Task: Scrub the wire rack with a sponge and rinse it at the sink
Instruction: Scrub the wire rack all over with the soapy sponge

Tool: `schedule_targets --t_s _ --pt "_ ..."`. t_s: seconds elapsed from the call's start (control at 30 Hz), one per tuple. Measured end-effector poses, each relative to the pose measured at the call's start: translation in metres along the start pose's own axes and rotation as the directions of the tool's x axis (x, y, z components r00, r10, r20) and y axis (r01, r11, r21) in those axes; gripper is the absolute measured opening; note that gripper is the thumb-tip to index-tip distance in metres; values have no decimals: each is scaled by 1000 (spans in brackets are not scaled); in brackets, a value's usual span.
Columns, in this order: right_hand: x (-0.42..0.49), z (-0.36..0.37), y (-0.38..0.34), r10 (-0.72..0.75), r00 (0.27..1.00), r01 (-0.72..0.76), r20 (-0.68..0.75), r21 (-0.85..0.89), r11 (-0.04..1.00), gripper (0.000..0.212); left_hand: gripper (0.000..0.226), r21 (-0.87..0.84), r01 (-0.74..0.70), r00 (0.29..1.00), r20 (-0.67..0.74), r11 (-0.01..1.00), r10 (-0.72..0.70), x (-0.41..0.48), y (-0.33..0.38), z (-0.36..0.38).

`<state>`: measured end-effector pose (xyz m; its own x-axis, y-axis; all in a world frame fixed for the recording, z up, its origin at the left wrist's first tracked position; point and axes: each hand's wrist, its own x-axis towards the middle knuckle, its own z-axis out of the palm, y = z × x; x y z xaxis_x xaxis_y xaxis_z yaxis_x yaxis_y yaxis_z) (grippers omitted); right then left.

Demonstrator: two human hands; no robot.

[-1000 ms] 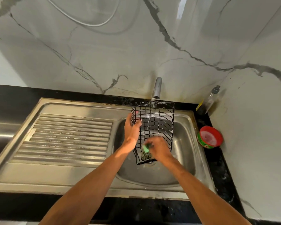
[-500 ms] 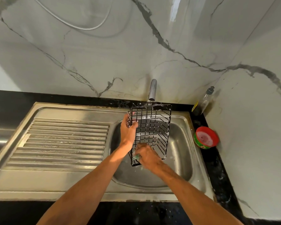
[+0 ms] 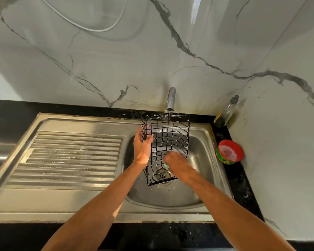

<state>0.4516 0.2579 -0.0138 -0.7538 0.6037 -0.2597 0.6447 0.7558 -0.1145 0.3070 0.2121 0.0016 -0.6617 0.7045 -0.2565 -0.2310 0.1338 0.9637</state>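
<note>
My left hand [image 3: 143,148] grips the rack's [image 3: 168,140] left edge over the sink [image 3: 207,134]. My right hand [image 3: 178,164] clutches the sponge [image 3: 166,165] — pressed against the wires.

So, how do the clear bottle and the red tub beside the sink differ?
The clear bottle is tall, slim and see-through; the red tub is low, round and opaque. The bottle has a grey cap on top and leans in the wall corner; the tub sits open, nearer the person, with pale paste showing inside. Both stand on the black counter right of the sink.
</note>
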Motion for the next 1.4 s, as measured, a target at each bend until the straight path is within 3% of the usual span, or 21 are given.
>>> schedule_targets --t_s 0.1,0.23,0.33,0.4,0.47,0.6,0.7,0.77,0.9,1.1,1.23,1.4 --pt "-11 11 -1 -43 998 42 40 17 999 22 70 16 -27 1000 11 1000 26 -5 10 4" --pt "-17 16 14 83 996 -84 26 65 994 26 67 0 -60 997 -52 998 59 -1 4 -2" --pt "-11 19 -18 97 993 -76 -63 283 956 15 68 -20 -44 996 -75 999 42 -2 5 -2" --pt "-12 28 -44 26 997 7 -72 425 905 19 70 -35 -48 997 -69 998 46 -2 9 3" --pt "-15 38 -38 64 986 16 -151 474 880 21 70 -45 -46 997 -66 998 43 -2 11 6" --pt "-15 44 -1 203 955 -109 -214 382 918 27 70 -59 -42 995 -89 997 37 -4 11 1" --pt "-16 46 -31 23 988 35 -152 363 931 27 69 -71 -41 996 -81 997 35 -5 12 3" --pt "-16 49 -34 4 984 67 -177 393 917 28 69 -59 -37 997 -70 998 33 -5 13 5" --pt "-8 42 -4 224 944 -123 -243 370 921 26 71 -63 -30 997 -75 998 26 -5 9 0" --pt "-20 55 -29 28 980 64 -198 441 895 26 71 -68 -21 998 -63 997 17 -11 15 1" --pt "-19 57 -3 201 948 -94 -246 387 917 21 70 -102 0 997 -82 995 -8 -12 8 -3" --pt "-20 70 -42 -31 974 125 -226 418 900 31 69 -99 2 999 -43 995 -7 -15 14 3"
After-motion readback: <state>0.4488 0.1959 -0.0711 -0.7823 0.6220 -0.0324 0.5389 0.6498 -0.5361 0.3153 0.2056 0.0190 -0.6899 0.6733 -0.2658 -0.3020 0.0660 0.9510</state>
